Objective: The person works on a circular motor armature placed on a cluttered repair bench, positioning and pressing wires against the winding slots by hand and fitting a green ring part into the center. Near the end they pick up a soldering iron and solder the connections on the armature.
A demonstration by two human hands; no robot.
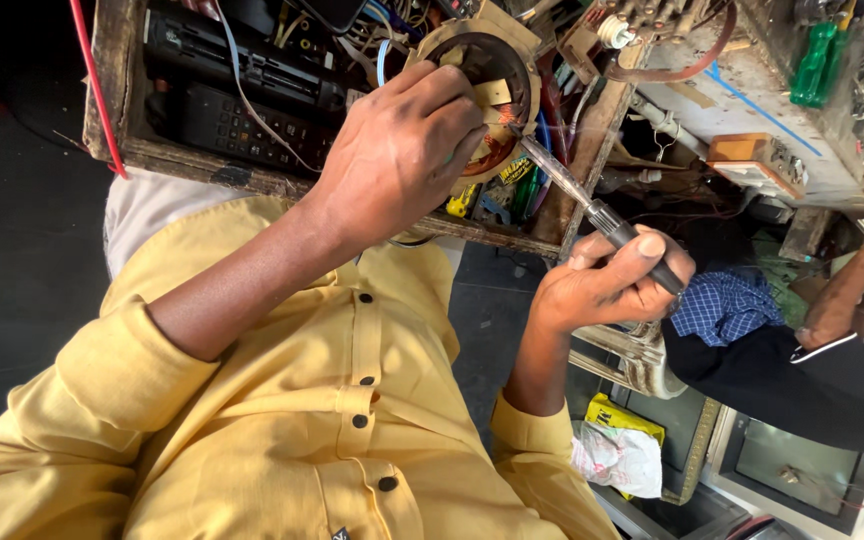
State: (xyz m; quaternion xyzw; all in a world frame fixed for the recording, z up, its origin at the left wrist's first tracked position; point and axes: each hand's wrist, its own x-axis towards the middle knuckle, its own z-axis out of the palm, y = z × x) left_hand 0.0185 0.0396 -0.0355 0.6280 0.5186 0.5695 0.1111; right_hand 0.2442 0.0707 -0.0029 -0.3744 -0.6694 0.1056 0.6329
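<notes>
The round motor coil [487, 95] sits at the wooden tray's [282, 180] edge, steadied by the left hand [397, 150], fingers curled on it. The right hand [607, 285] grips a soldering iron [592, 212]; keep its tip steady on the joint.

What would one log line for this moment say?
left hand: grips round part | right hand: holds tool, tip on part | drawer beneath

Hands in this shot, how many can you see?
3. The left hand grips the round motor part, the right hand holds the soldering iron, and another person's hand shows at the right edge. Others may be hidden.
</notes>
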